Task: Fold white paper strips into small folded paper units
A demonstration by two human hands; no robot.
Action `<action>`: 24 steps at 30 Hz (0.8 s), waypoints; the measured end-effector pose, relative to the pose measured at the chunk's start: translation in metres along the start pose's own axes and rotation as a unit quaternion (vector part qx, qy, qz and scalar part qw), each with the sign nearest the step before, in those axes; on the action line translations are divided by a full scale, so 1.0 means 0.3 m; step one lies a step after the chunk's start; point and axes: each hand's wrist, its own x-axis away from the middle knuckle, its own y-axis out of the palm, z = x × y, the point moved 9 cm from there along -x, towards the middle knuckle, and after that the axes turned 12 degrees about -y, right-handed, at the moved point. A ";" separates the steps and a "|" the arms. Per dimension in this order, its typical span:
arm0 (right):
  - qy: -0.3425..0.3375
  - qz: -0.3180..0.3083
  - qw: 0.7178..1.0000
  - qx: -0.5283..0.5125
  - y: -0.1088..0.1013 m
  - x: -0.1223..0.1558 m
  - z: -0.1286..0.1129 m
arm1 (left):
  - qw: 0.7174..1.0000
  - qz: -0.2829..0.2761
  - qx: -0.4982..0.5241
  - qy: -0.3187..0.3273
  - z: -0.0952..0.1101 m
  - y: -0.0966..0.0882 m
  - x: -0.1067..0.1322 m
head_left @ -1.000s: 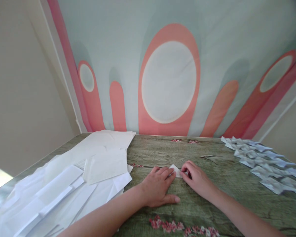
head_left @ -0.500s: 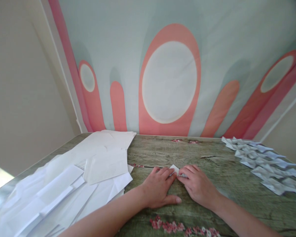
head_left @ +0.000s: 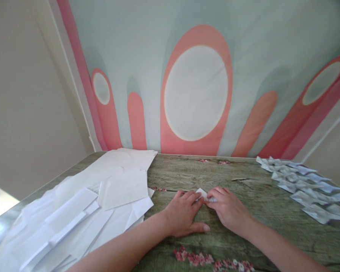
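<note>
A small folded white paper piece (head_left: 202, 193) lies on the wood-patterned table (head_left: 252, 234), mostly hidden under my fingers. My left hand (head_left: 184, 215) lies flat over its left part, fingers pressing down on it, thumb stretched toward me. My right hand (head_left: 229, 209) covers its right part, fingertips pinching and pressing the paper where they meet the left fingers. Only a white corner of the paper shows above the fingertips.
A loose heap of white paper sheets (head_left: 82, 204) spreads over the table's left half. Several small folded paper pieces (head_left: 303, 181) lie in rows at the right. A pink and pale green patterned wall (head_left: 195, 87) stands behind the table's far edge.
My right hand's fingers have slid a little left toward my left hand over the paper. The left hand has barely moved. The view has shifted slightly.
</note>
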 end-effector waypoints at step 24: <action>-0.046 -0.039 0.989 0.134 -0.009 0.011 -0.055 | 1.000 0.002 0.003 -0.003 0.004 -0.007 0.003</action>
